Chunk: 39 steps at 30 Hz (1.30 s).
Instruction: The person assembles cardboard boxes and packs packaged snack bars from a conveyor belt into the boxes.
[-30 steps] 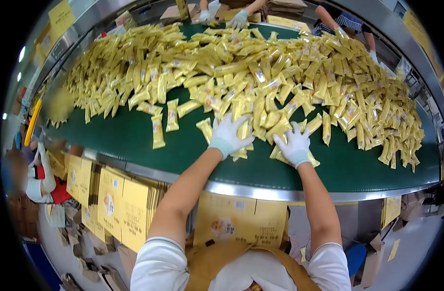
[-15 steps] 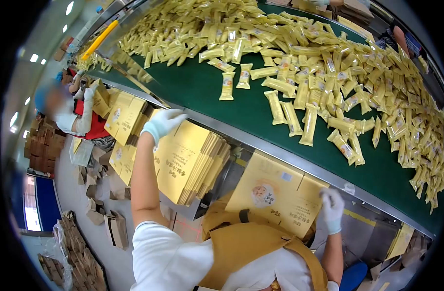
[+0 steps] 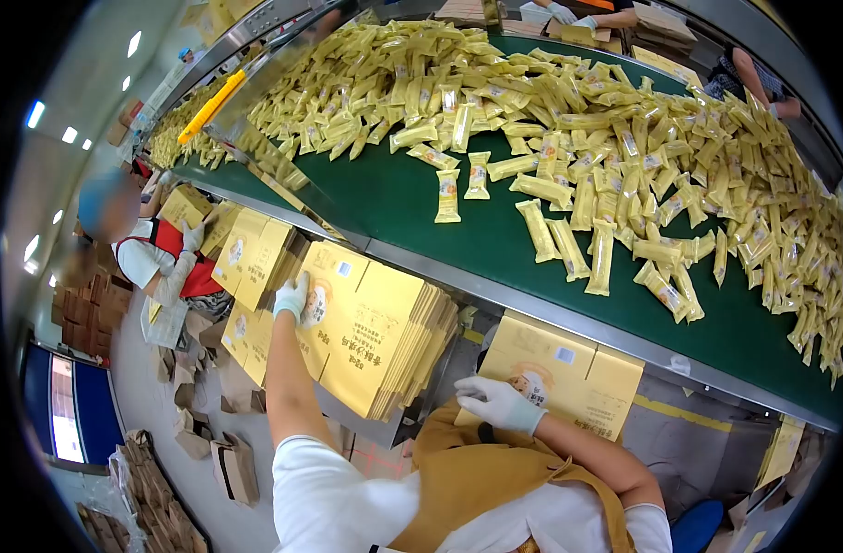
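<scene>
Head view, then: where is the left hand (image 3: 291, 299)?

On the near side of the green belt (image 3: 385, 205), at a stack of flat yellow cartons (image 3: 371, 315) just below the belt's edge. Its gloved fingers touch the stack's left side.

Is it gripping anything?

I can't tell; the underside of that hand is hidden.

And the right hand (image 3: 503, 404)?

Near side of the belt too, in front of another yellow carton (image 3: 573, 364) and close to the wearer's brown apron (image 3: 477, 470). The fingers point left, loosely bent and a little apart, with nothing visible in them. Whether it touches the carton, I can't say.

What is lying on the belt?

Yellow-wrapped bars (image 3: 601, 258), heaped thickly along its far side, with a few lying loose nearer the wearer.

Anyone else around it?

A person in a red apron (image 3: 199, 275), on the near side, left of the stack. Across the belt, a co-worker's gloved hand (image 3: 562, 13) shows by the far edge.
</scene>
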Tool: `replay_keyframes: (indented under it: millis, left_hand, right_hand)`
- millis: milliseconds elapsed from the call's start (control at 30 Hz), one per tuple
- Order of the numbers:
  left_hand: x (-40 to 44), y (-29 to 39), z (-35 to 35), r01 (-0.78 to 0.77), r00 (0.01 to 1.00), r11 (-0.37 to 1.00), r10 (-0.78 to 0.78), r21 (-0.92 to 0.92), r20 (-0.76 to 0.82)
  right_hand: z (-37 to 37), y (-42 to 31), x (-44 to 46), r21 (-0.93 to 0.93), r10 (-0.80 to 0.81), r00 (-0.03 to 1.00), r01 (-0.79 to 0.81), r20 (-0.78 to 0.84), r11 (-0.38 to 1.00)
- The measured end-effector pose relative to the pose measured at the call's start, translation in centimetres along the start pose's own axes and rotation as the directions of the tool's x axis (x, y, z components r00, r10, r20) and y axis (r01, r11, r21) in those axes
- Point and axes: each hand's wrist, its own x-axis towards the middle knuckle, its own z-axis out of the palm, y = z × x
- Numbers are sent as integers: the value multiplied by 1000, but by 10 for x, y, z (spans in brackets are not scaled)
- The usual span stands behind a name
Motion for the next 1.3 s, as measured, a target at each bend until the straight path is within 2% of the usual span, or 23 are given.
replay_keyframes:
  millis: [100,200,400,500,533,600,633,667,700,733,767,800,867,900,933,967,1033,1067,1100,1167,1233,1300]
  left_hand:
    - [3,0,1,-12,1000,999,12,-44,2]
    - [-1,1,-1,-24,1000,997,24,-71,2]
    - [-26,11,-12,-82,997,995,81,54,22]
    - [-43,15,-11,-80,993,995,75,64,87]
    - [-61,29,-21,-56,987,997,49,45,155]
    - [-73,28,-12,-99,989,995,95,28,111]
    - [-77,28,-8,-122,989,992,120,19,88]
    - [-82,32,-9,-135,983,990,130,29,132]
    - [-85,32,-8,-143,979,989,147,-38,141]
    - [-90,33,-7,-153,974,983,167,-102,154]
    - [-97,36,-4,-163,967,973,190,-165,170]
    - [-103,40,-2,-185,966,971,208,-152,152]
    - [-111,45,0,-217,932,941,279,-261,231]
    - [-113,49,0,-225,912,922,313,-317,264]
    - [-157,83,-24,-245,902,834,383,-494,200]
    - [-170,97,-29,-295,867,757,469,-583,170]
    - [-191,112,-36,-363,792,571,606,-736,79]
    - [-219,132,-37,-395,762,460,647,-795,-4]
    - [-246,144,-33,-360,783,446,622,-819,-6]
    - [-292,163,-20,-295,821,408,570,-864,-11]
    - [-318,164,16,-243,745,350,665,-905,57]
    - [-344,171,48,-218,663,300,744,-929,84]
  right_hand:
    - [10,21,23,183,41,998,-31,-52,983]
    - [13,14,33,244,49,995,-26,-90,969]
    - [25,-3,42,492,124,990,-72,-74,868]
    - [28,-17,42,509,206,972,-122,-111,852]
    - [26,-25,38,532,230,968,-145,-97,834]
    - [24,-38,31,575,275,959,-187,-70,797]
    - [25,-34,32,577,177,973,-62,-146,815]
    - [25,-25,35,569,79,971,65,-224,820]
    - [26,-15,38,553,-15,952,189,-305,812]
    - [29,-19,41,634,155,891,172,-427,754]
    - [22,-18,34,629,157,884,179,-441,756]
    - [10,-17,28,626,161,874,188,-458,757]
    - [-7,-18,19,625,155,833,262,-532,735]
    - [-16,-15,12,576,140,803,281,-579,768]
    - [-28,-16,2,524,121,774,296,-621,798]
    - [-41,-17,-10,468,94,747,307,-658,829]
    - [-66,-20,-46,297,-74,662,430,-746,853]
    - [-81,-3,-59,97,-189,551,448,-813,889]
    - [-96,15,-74,-105,-312,435,438,-845,893]
    - [-121,33,-119,-207,-400,365,466,-841,860]
    - [-140,70,-157,-165,-392,326,550,-860,819]
    - [-129,68,-194,-70,-298,310,577,-903,813]
